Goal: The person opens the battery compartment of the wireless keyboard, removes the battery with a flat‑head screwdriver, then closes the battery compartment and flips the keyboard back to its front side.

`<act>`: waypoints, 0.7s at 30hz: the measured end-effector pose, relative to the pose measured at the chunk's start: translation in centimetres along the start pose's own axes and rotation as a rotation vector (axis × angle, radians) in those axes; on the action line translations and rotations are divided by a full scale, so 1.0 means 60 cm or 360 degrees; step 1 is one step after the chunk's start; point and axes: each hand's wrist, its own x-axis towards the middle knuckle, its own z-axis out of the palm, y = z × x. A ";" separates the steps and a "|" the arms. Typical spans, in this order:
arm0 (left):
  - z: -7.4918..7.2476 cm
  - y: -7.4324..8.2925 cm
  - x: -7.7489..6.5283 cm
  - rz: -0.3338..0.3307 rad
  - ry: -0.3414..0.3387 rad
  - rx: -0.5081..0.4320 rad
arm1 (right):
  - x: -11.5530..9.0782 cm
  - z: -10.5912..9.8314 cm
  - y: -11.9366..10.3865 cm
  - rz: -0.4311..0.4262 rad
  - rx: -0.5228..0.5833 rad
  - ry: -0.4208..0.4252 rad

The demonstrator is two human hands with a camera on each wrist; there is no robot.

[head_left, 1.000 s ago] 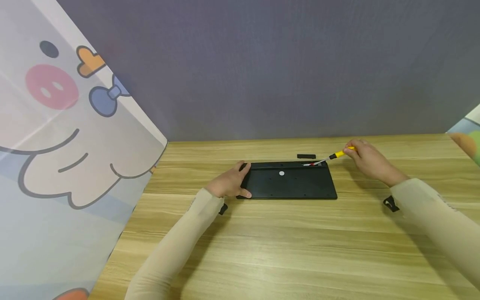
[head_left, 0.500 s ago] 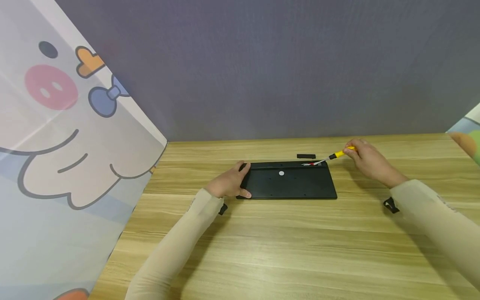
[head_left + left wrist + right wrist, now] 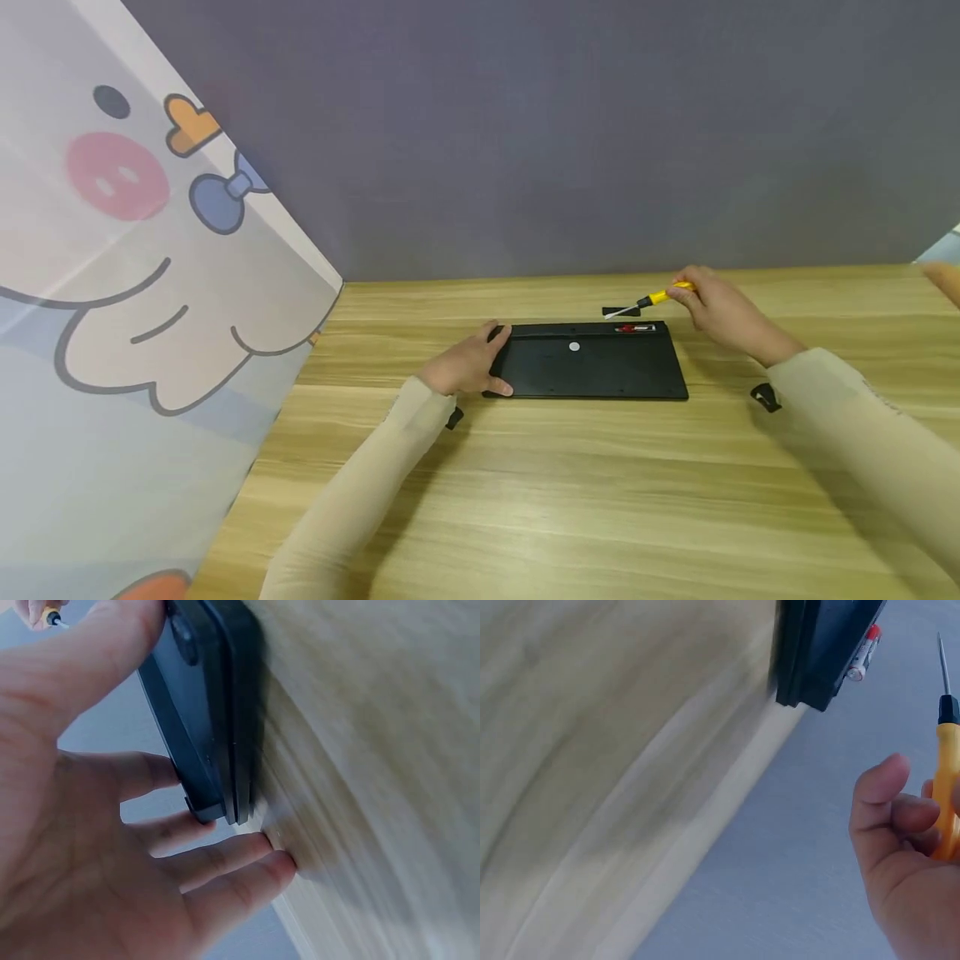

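Note:
A black keyboard (image 3: 592, 371) lies underside up on the wooden table, with a round white sticker and an uncovered battery slot near its back right corner. My left hand (image 3: 467, 362) grips its left end, thumb at the front corner and fingers around the back one. In the right wrist view a battery (image 3: 864, 654) with a red end stands up partly out of the slot. My right hand (image 3: 716, 310) holds a screwdriver (image 3: 660, 296) by its yellow handle. Its metal tip is behind the keyboard, overlapping the small black battery cover (image 3: 621, 312) in the head view.
Black strap-like pieces (image 3: 766, 397) show below the right wrist, and another black piece (image 3: 454, 417) by the left wrist. A grey panel (image 3: 600, 150) rises along the table's back edge. A wall with cartoon prints (image 3: 187, 350) borders the left side.
My right hand has pulled the screwdriver tip out of the battery slot and moved it back and left toward the cover. The left hand keeps its place on the keyboard; the head view shifts slightly.

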 end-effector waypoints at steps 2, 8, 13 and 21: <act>0.001 0.002 0.002 0.0002 -0.0008 -0.0003 | -0.002 -0.003 0.007 0.0004 -0.0015 0.0011; 0.001 0.002 0.005 -0.0009 -0.0005 -0.0013 | -0.015 -0.012 0.028 0.0012 -0.0082 0.0063; 0.000 0.001 0.005 -0.0010 -0.0014 -0.0011 | -0.027 -0.019 0.043 0.0051 -0.0085 0.0089; 0.000 0.003 0.005 -0.0004 -0.0006 -0.0010 | -0.034 -0.021 0.055 0.0032 -0.0128 0.0173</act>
